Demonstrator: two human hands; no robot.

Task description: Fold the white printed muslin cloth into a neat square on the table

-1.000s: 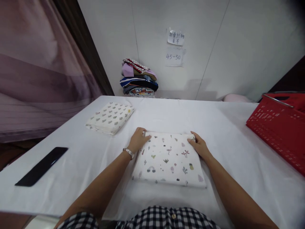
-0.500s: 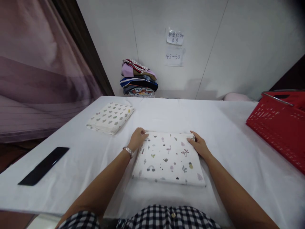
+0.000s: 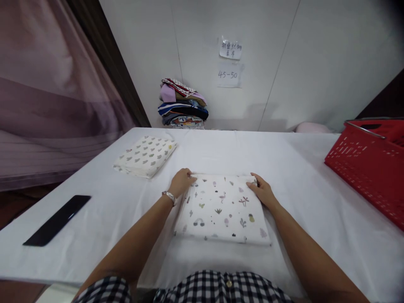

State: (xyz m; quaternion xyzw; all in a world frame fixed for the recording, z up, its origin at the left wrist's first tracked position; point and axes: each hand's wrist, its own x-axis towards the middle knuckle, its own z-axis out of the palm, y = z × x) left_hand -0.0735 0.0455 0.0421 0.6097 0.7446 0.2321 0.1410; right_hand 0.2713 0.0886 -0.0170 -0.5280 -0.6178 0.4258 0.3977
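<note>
A folded white cloth printed with cacti, a flamingo and small plants lies flat on the white-covered table in front of me. My left hand pinches its far left corner, thumb on top and fingers beneath or behind. At the far right corner my right hand grips the cloth in the same way, thumb above the layers. The fingertips under the edge are partly hidden. Farther left rests a second folded cloth, cream with grey cactus shapes, apart from both hands.
A black flat slab lies near the table's left edge. On the right stands a red plastic basket with a metal handle. Behind the table is a stack of folded fabrics against the wall. Two paper signs hang there.
Both hands keep their hold on the cloth's far corners. The whole view has shifted very slightly; the cloth looks the same.
</note>
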